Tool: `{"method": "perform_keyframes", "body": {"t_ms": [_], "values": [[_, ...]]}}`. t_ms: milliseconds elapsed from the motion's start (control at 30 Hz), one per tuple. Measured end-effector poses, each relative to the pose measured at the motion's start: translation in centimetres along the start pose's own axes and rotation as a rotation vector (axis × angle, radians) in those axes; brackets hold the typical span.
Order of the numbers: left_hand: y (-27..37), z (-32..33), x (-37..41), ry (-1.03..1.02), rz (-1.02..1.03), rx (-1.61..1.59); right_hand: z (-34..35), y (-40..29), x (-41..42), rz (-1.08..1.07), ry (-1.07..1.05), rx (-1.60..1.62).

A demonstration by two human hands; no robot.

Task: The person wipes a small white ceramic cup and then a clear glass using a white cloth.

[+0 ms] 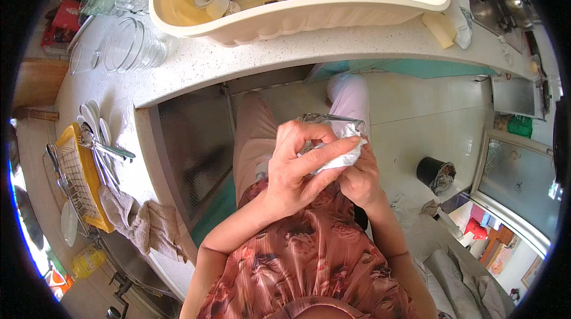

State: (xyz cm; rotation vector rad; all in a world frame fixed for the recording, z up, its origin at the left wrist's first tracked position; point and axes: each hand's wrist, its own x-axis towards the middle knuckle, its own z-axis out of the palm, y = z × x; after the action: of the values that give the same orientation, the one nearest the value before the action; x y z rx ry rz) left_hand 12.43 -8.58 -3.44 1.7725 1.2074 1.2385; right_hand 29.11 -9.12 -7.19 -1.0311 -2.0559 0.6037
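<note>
Above my lap, both hands meet around a clear glass vessel [333,118], whose far rim shows past my fingers. A crumpled white cloth or tissue [345,158] is pressed against the glass. My left hand [296,163] pinches this cloth between its thumb and fingers. On the other side, my right hand [363,180] grips the near right part of the glass, partly covered by the cloth. The lower part of the glass is hidden by my hands and the cloth.
Ahead on the speckled counter [192,60] stands a cream plastic drying basket [303,22] with white cups and a dark pot. Stacked glass bowls [134,47], spoons and forks [100,136], a brown towel [151,225] and a yellow-rimmed rack [82,176] lie left. A black bin [430,172] is right.
</note>
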Motion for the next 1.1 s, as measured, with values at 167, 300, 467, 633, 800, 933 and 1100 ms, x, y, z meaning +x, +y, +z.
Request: {"method": "perform_keyframes", "body": {"t_ms": [167,300,467,633,800,933,1100], "values": [[-2.7,-0.3,1.1,0.063,-0.226,-0.021,-1.0,0.2,-0.5,-0.131,-0.031,-0.147],[-4.2,-0.4,0.7,0.089,-0.421,-0.238,-1.5,0.0,-0.6,-0.176,-0.059,-0.125],[-2.5,-0.8,0.9,0.083,-0.323,-0.121,-1.8,-0.1,-0.1,-0.237,-0.115,-0.177],[0.7,-0.5,1.8,-0.072,-0.15,-0.128,-1.4,0.3,0.0,-0.263,-0.139,-0.25],[-1.6,-0.5,1.9,-0.085,-0.102,-0.026,-1.7,0.3,0.0,-0.27,-0.177,-0.265],[-3.8,-0.2,1.8,-0.02,-0.334,-0.198,-2.0,0.1,0.0,-0.227,-0.152,-0.19],[-1.2,0.7,1.1,0.098,-0.137,-0.168,-1.2,0.5,0.6,-0.044,0.0,0.057]]}}
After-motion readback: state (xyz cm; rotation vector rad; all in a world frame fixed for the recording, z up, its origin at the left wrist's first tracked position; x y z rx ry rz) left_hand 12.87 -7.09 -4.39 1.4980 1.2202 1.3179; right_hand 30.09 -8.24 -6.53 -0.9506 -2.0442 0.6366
